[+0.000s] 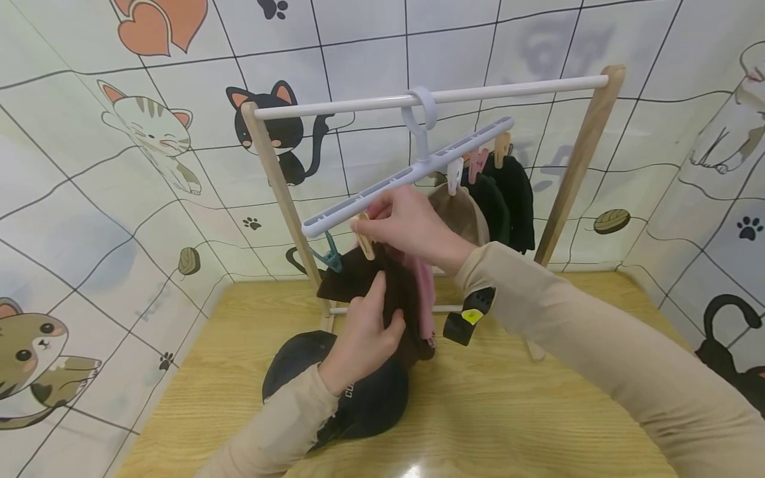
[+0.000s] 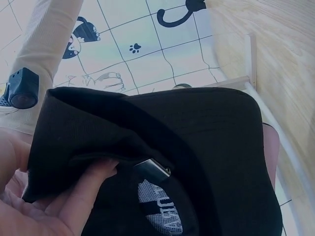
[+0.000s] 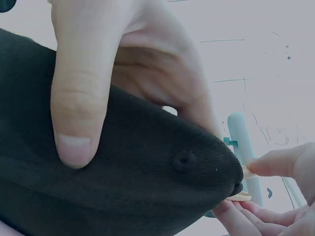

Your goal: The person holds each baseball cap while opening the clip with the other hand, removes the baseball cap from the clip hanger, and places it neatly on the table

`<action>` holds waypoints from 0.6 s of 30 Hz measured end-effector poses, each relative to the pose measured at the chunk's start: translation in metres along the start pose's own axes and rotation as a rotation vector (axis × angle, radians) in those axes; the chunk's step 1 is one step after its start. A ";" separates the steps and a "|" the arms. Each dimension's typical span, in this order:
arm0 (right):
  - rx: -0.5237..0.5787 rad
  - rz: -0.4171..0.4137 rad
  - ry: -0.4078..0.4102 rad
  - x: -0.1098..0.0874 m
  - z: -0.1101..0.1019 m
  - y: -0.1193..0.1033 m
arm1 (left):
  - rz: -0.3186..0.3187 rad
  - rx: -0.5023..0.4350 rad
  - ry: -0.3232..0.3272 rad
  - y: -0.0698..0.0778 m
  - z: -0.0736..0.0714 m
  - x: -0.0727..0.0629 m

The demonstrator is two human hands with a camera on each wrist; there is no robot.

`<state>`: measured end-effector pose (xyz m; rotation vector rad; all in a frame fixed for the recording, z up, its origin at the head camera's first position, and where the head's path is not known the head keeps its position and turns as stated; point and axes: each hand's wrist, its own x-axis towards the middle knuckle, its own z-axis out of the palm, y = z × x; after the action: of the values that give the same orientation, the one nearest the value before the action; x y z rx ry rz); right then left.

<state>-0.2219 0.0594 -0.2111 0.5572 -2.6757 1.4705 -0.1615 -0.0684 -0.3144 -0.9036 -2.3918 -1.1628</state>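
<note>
A dark brown baseball cap (image 1: 397, 302) hangs folded below the left half of a white hanger (image 1: 358, 206). My left hand (image 1: 364, 338) grips this cap, its thumb (image 3: 78, 128) on the fabric. A metal buckle (image 2: 153, 169) and pale stitched lettering (image 2: 165, 209) show on the cap. Above, my right hand (image 1: 412, 219) pinches a beige clothespin (image 1: 365, 245) under the hanger, its lower end right at the cap's edge. In the right wrist view, the right hand's fingertips (image 3: 266, 167) squeeze that clothespin beside the cap's edge.
A teal clothespin (image 1: 331, 255) hangs at the hanger's left end. A pink cap (image 1: 425, 292) hangs behind the brown one; beige, dark green and black caps (image 1: 520, 199) hang farther right. A navy cap (image 1: 299, 372) lies on the wooden table (image 1: 508, 418) below. The rack's posts (image 1: 576, 159) flank everything.
</note>
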 end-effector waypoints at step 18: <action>-0.081 -0.116 0.161 0.010 0.024 0.015 | -0.072 0.021 -0.046 -0.022 -0.006 -0.004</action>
<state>-0.2327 0.0444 -0.2348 0.5527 -2.5210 1.3120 -0.1732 -0.0848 -0.3257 -0.8534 -2.4869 -1.1529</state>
